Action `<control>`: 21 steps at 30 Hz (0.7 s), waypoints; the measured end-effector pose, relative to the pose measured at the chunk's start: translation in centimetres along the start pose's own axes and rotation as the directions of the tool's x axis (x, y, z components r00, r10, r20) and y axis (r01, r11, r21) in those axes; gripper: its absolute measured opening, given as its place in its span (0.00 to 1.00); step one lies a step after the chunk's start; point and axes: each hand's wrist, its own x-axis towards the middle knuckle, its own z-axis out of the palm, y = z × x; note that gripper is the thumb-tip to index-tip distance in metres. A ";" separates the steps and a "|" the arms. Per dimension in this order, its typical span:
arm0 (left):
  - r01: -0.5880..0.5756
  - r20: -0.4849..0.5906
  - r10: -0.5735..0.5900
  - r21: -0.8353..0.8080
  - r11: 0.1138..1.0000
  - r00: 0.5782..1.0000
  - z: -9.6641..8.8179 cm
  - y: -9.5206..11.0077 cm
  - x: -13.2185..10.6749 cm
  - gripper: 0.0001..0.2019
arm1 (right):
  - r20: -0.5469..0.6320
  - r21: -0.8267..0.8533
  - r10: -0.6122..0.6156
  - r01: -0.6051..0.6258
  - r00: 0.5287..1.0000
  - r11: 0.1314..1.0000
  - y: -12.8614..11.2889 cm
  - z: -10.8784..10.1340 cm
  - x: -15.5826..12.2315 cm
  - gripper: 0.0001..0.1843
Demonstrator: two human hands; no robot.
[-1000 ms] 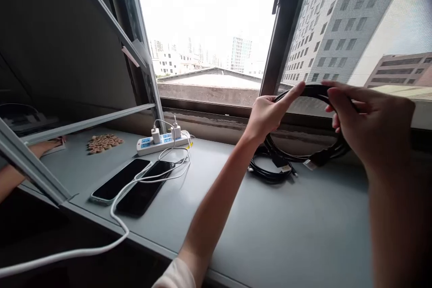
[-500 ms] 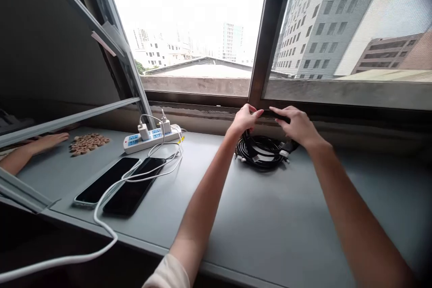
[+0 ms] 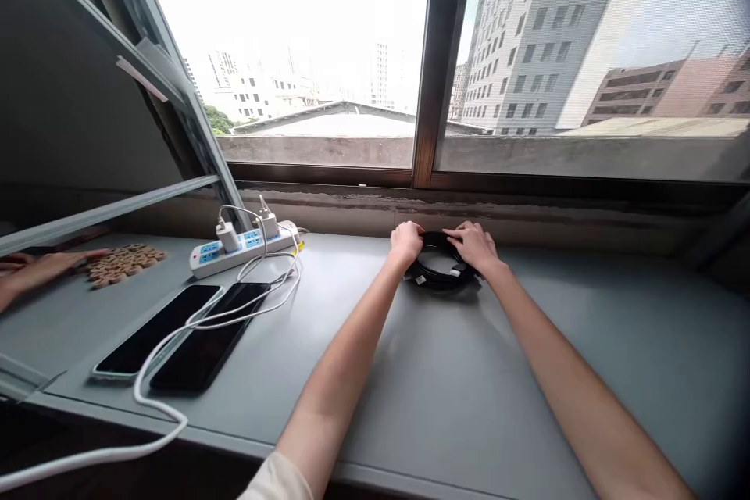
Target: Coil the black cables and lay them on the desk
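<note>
A coil of black cables [image 3: 441, 280] lies on the grey tabletop, close to the wall under the window. White pieces, which look like connectors or tags, show among its loops. My left hand [image 3: 406, 242] is closed on the back left of the coil, thumb toward the middle. On the back right, my right hand [image 3: 476, 245] grips the same coil with bent fingers. Both hands partly hide the loops that they hold.
Left of my arms, a white power strip [image 3: 243, 250] carries two chargers. Two dark phones, one nearer [image 3: 202, 351] and one farther left [image 3: 158, 328], lie under white cables [image 3: 169, 406]. Behind a metal frame [image 3: 193, 109], another person's hand [image 3: 52, 269] touches small wooden pieces [image 3: 126, 264].
Both my hands have come down onto the coil from just above it, where they held a dark strand. The view has shifted slightly right. The other person's hand has reached the wooden pieces.
</note>
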 end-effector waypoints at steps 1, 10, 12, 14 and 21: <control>0.009 -0.021 -0.008 0.035 0.999 1.000 0.1 0.2 -0.1 0.13 | 0.000 0.012 0.001 -0.001 1.000 1.000 0.1 0.1 0.0 0.15; -0.001 -0.120 0.017 0.136 0.991 0.993 0.1 -0.5 -1.4 0.17 | -0.045 0.172 0.106 -0.097 0.993 0.980 2.0 -0.9 0.6 0.21; 0.006 -0.186 0.018 0.130 0.992 0.982 -0.5 -1.2 -2.0 0.20 | -0.072 0.178 0.170 -0.155 0.983 0.972 3.0 -2.1 0.8 0.21; 0.041 -0.244 -0.009 0.126 0.991 0.970 -1.1 -2.3 -2.6 0.20 | -0.097 0.166 0.232 -0.214 0.968 0.963 4.1 -3.5 0.8 0.19; 0.146 -0.194 -0.108 0.194 0.970 0.975 -0.8 -6.5 -5.2 0.14 | 0.009 -0.012 0.319 -0.319 0.948 0.948 7.2 -3.6 -1.9 0.14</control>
